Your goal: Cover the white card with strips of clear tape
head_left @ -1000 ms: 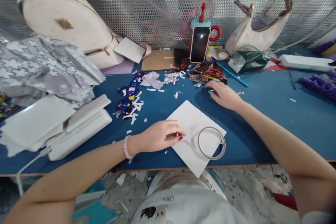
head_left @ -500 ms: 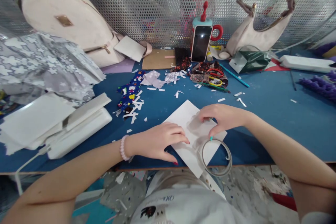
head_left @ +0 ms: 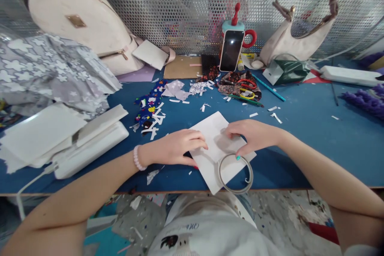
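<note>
A white sheet of paper (head_left: 213,130) lies on the blue table (head_left: 306,136) near its front edge. My left hand (head_left: 177,147) grips the sheet's left edge, fingers curled on top and thumb below. My right hand (head_left: 255,136) rests on the sheet's right part, fingers bent, with one fingertip touching a roll of clear tape (head_left: 235,173). The tape roll lies flat on the sheet's near corner, at the table's edge.
Paper scraps (head_left: 153,118) litter the table behind the sheet. Scissors (head_left: 247,85), pencils and a teal pen (head_left: 270,88) lie further back by an upright phone (head_left: 231,50). White boxes (head_left: 87,144) and grey starred fabric (head_left: 54,76) fill the left. Two bags lean on the mesh wall.
My right hand came back from the scissors area onto the sheet. My left hand shifted to grip the sheet's left edge, and the sheet and tape roll moved slightly left.
</note>
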`<state>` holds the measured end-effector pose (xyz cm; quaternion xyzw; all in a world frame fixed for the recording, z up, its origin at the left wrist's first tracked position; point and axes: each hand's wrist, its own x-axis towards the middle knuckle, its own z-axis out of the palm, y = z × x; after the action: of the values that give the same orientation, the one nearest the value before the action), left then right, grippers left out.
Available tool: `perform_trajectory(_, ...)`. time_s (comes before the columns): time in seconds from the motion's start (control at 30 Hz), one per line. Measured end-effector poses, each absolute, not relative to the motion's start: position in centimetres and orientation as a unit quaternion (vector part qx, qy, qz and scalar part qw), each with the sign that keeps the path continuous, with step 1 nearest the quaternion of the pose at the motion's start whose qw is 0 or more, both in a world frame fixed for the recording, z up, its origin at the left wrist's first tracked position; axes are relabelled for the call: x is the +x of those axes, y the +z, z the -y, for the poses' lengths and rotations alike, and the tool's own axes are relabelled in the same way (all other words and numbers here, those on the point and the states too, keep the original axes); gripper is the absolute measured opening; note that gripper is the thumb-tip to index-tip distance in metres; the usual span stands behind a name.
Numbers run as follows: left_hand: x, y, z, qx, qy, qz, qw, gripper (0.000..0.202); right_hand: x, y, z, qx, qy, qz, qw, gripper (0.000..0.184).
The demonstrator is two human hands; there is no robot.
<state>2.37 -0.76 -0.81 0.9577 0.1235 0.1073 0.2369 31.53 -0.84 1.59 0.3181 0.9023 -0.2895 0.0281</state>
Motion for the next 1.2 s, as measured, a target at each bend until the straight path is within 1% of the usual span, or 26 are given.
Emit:
perform_trajectory(0.07, 1.7, -0.9, -0.2, 0.956, 0.107, -0.147, 0.229, 0.043, 31.3, 1.5, 1.0, 0.339, -0.272, -0.9, 0.026, 0.031)
perform_trajectory(0.17, 0.8, -1.1, -1.6, 0.947, 0.113, -0.196, 0.228, 0.047, 31.1, 1.5, 1.1, 0.367, -0.267, -0.891, 0.008, 0.013)
perform_trajectory(0.2, 0.6, -1.2, -1.9, 0.943, 0.117, -0.208, 0.233, 0.047, 31.0, 1.5, 1.2, 0.373, -0.268, -0.888, 0.001, 0.009)
perform_trajectory(0.3, 0.3, -1.1, -2.4, 0.935, 0.126, -0.216, 0.25, 0.042, 30.9, 1.4, 1.2, 0.38, -0.264, -0.887, -0.003, 0.013)
perform_trajectory(0.43, 0.7, -0.8, -1.9, 0.933, 0.132, -0.21, 0.26, 0.029, 31.2, 1.3, 1.1, 0.38, -0.239, -0.893, 0.011, 0.011)
perform_trajectory(0.5, 1.0, -0.6, -1.5, 0.931, 0.136, -0.211, 0.266, 0.023, 31.6, 1.4, 0.8, 0.379, -0.239, -0.894, 0.013, 0.013)
perform_trajectory(0.67, 1.3, -0.4, -0.9, 0.915, 0.155, -0.228, 0.295, 0.018, 33.7, 1.7, -0.5, 0.388, -0.248, -0.888, 0.001, 0.028)
perform_trajectory(0.8, 1.3, -0.5, -0.7, 0.893, 0.168, -0.252, 0.333, 0.016, 36.2, 1.9, -1.9, 0.42, -0.262, -0.869, 0.009, 0.027)
perform_trajectory(0.93, 1.5, -0.3, -0.2, 0.865, 0.163, -0.278, 0.385, 0.02, 38.2, 2.0, -2.8, 0.47, -0.27, -0.838, 0.063, 0.017)
perform_trajectory(1.0, 1.7, -0.2, -0.1, 0.849, 0.152, -0.292, 0.414, 0.023, 38.7, 2.3, -2.9, 0.503, -0.248, -0.822, 0.105, 0.011)
perform_trajectory(1.1, 2.0, 0.0, 0.0, 0.82, 0.123, -0.317, 0.46, 0.026, 39.0, 3.1, -2.6, 0.553, -0.202, -0.79, 0.169, 0.012)
perform_trajectory(1.2, 2.1, 0.0, -0.2, 0.786, 0.096, -0.342, 0.507, 0.028, 39.3, 3.7, -2.3, 0.579, -0.18, -0.77, 0.2, 0.011)
